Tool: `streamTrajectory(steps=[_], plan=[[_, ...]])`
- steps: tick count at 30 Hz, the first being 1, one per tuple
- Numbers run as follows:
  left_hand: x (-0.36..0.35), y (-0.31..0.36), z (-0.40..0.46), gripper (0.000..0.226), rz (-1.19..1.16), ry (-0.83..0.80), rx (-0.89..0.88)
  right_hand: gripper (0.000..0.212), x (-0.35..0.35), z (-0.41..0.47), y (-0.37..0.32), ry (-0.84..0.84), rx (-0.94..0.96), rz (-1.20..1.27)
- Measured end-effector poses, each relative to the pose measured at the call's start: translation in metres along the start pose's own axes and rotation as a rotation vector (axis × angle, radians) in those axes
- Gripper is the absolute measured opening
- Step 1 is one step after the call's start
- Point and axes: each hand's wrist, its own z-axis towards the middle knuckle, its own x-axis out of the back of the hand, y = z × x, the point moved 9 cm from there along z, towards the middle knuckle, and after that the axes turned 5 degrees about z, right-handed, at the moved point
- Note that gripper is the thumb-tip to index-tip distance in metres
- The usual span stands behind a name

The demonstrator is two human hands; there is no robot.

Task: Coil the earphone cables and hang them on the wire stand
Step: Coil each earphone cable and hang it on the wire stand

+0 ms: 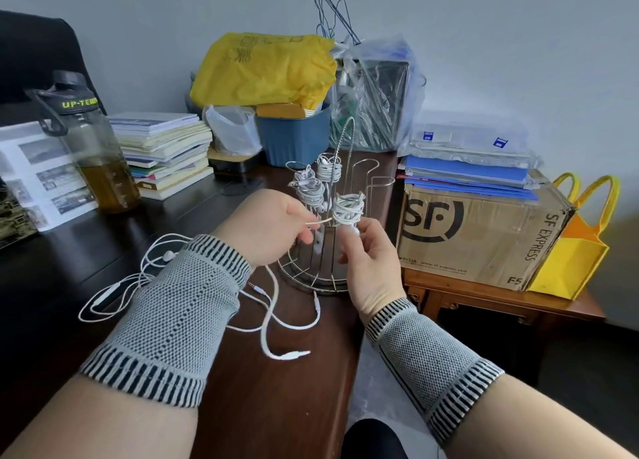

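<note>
Desk-edge wire stand (332,216) upright, coil (347,209) vertical

— We see white earphone cables (276,306) loose on a dark brown bench (283,389), and white coils (347,209) on the silver wire stand (332,279).

— We also note grey knit wrist sleeves (173,320) edged in black-and-white stripes, a yellow bag (266,68) at upper centre, a blue tub (294,137), and a brown box (484,237) printed black.
</note>
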Motion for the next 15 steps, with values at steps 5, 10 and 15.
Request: streamTrajectory(steps=[5,10,15], plan=[[-0.005,0.002,0.001,0.017,0.001,0.078,0.005,0.019,0.0,-0.001,-0.002,-0.021,0.011,-0.074],[-0.01,0.0,-0.001,0.018,-0.004,0.161,0.026,0.022,0.002,0.0,0.003,-0.021,0.004,-0.189],[-0.012,-0.002,-0.002,0.004,-0.059,0.224,0.03,0.017,0.007,-0.002,0.007,0.008,-0.007,-0.159]])
